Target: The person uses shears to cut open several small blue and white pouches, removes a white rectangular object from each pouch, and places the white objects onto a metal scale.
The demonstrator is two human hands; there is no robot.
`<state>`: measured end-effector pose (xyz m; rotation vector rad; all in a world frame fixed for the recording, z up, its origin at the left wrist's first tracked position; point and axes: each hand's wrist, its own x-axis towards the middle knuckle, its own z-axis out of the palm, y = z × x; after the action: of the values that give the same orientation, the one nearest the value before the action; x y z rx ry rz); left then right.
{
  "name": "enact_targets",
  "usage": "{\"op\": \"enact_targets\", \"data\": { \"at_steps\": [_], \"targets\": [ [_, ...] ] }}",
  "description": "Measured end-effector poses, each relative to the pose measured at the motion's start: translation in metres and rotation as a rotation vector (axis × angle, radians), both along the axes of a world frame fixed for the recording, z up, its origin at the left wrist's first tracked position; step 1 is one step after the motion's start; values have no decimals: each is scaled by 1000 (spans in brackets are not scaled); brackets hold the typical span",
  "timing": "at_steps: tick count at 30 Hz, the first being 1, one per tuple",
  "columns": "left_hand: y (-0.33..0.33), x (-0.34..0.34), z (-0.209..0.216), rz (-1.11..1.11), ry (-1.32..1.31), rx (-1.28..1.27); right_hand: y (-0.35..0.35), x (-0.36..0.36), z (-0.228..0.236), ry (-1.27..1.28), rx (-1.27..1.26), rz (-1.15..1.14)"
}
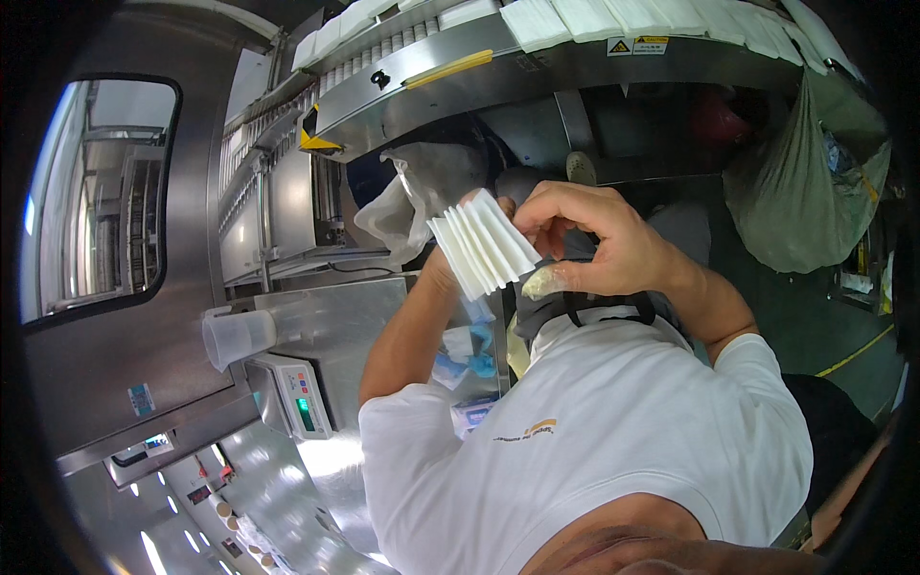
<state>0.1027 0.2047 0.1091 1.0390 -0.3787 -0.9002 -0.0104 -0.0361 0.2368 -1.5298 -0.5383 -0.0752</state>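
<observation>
A fanned stack of white folded pads (484, 247) is held up in front of my chest, its layers spread apart along the lower edge. My left hand (471, 197) grips the stack from behind and is mostly hidden by it; only a bit of the fingers shows at the top. My right hand (594, 240) is beside the stack's right edge, fingers bent toward it and thumb held apart from them. A pale yellowish covering wraps the thumb tip. Whether the right fingertips touch the pads I cannot tell.
A curved metal conveyor (565, 91) carries a row of white pads (613, 19) across the top. Left stand a digital scale (292, 398), a translucent jug (240, 335) and a windowed steel cabinet (196, 211). A clear plastic bag (422, 196) and a greenish bag (791, 201) hang nearby.
</observation>
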Motion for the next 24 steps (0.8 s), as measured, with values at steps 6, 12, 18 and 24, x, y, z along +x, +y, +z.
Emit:
{"op": "enact_targets", "data": {
  "at_steps": [6,12,18,24],
  "targets": [
    [-2,2,7,-91,75,-127,1,-1,-1,-31,-19,-30],
    [-8,0,8,-145,203,-249,6,-3,5,-78,-70,-69],
    [-10,-7,7,-142,296,-334,21,-5,15,-68,-120,-146],
    [-8,-12,12,-81,4,-170,33,0,25,-36,-201,-165]
  ]
}}
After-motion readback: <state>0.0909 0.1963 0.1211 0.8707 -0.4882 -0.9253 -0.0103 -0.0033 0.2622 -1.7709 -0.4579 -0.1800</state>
